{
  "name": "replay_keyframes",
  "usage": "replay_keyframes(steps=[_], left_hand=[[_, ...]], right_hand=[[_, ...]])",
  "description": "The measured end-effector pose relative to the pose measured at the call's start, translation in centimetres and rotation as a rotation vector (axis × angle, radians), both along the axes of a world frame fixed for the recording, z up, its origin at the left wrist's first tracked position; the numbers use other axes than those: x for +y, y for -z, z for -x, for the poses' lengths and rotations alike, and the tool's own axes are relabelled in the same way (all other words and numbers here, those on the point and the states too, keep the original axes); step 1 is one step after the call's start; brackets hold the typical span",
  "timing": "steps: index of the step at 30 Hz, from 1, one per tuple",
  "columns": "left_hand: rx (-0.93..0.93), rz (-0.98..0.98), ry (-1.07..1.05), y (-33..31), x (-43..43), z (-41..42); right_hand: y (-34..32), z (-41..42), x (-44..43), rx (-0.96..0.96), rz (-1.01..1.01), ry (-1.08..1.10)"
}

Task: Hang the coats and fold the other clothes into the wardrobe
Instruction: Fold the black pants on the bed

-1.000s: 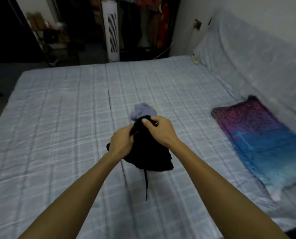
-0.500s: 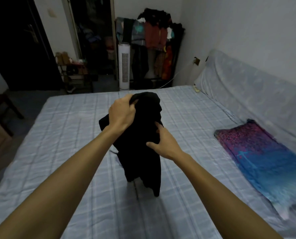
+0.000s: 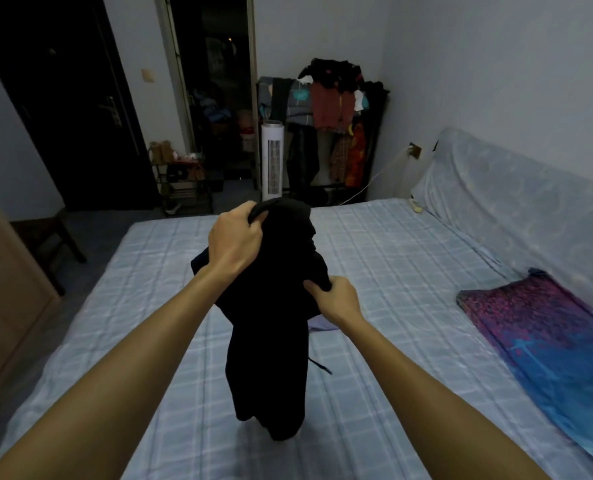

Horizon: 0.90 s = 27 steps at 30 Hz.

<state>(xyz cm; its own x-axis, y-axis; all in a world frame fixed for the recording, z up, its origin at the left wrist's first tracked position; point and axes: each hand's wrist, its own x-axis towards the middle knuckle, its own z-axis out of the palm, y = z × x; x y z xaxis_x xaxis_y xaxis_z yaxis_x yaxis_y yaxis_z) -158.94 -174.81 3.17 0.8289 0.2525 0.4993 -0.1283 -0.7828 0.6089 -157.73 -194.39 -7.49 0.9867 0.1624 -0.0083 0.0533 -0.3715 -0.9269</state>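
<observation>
A black garment (image 3: pixel 271 341) hangs in the air above the bed (image 3: pixel 392 271), its lower end near the sheet. My left hand (image 3: pixel 236 240) grips its top edge, raised high. My right hand (image 3: pixel 336 299) pinches a fold of the same cloth lower down on the right side. A thin black drawstring (image 3: pixel 321 366) dangles from it. A small piece of pale purple cloth (image 3: pixel 317 323) lies on the bed, mostly hidden behind the garment and my right wrist.
A purple-and-blue pillow (image 3: pixel 547 341) lies at the right of the bed. Beyond the bed's far end stand a clothes rack full of garments (image 3: pixel 333 109), a white tower fan (image 3: pixel 272 161), a low shelf (image 3: pixel 184 181) and a dark door (image 3: pixel 80 116). A wooden panel (image 3: pixel 4 289) stands at left.
I have lifted the black garment off the bed and it now hangs long. My left hand went up with its top, my right hand slid down its side. My view tilted up.
</observation>
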Motion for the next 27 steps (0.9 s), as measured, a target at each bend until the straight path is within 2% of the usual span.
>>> replay_keyframes(steps=[3, 5, 7, 9, 11, 12, 14, 16, 18, 20, 22, 25, 27], left_hand=[[0.072, 0.032, -0.079, 1.1, 1.7, -0.4], [0.120, 0.031, -0.114, 2.0, 2.4, -0.8], [0.153, 0.015, -0.117, 2.2, 2.5, -1.1], [0.161, 0.018, 0.017, 1.6, 2.2, -1.1], [0.189, -0.048, 0.279, 0.4, 1.9, -0.7], [0.215, -0.070, 0.381, -0.3, 1.8, -0.5], [0.303, -0.059, 0.513, -1.5, 1.8, -0.2], [0.410, -0.003, 0.597, -2.3, 1.7, 0.0], [0.415, 0.076, 0.635, -2.6, 1.4, -0.2], [0.308, 0.100, 0.583, -2.8, 0.9, -0.2], [0.162, 0.064, 0.483, -2.9, 0.6, -0.1], [-0.013, -0.041, 0.380, -3.0, 0.8, -0.5], [-0.032, -0.151, 0.380, -2.9, 0.9, -0.6]], right_hand=[[-2.1, -0.1, 0.8, -0.085, -0.068, 0.133], [-4.2, -0.8, 1.3, -0.071, -0.168, 0.144], [-6.9, -1.6, 2.0, -0.141, -0.160, 0.132], [-9.7, -2.5, 2.7, -0.329, 0.030, 0.098], [-12.2, -2.5, 3.5, -0.509, 0.341, -0.020], [-13.2, -2.5, 3.9, -0.552, 0.467, -0.093], [-14.3, -2.4, 4.3, -0.562, 0.556, -0.210], [-15.1, -2.3, 4.6, -0.533, 0.493, -0.289], [-15.8, -2.3, 5.0, -0.541, 0.463, -0.316], [-16.2, -2.5, 5.2, -0.562, 0.434, -0.258], [-15.8, -2.7, 4.8, -0.478, 0.282, -0.203], [-14.0, -2.9, 3.4, -0.263, 0.057, -0.390], [-12.1, -2.8, 2.9, -0.157, 0.050, -0.522]])
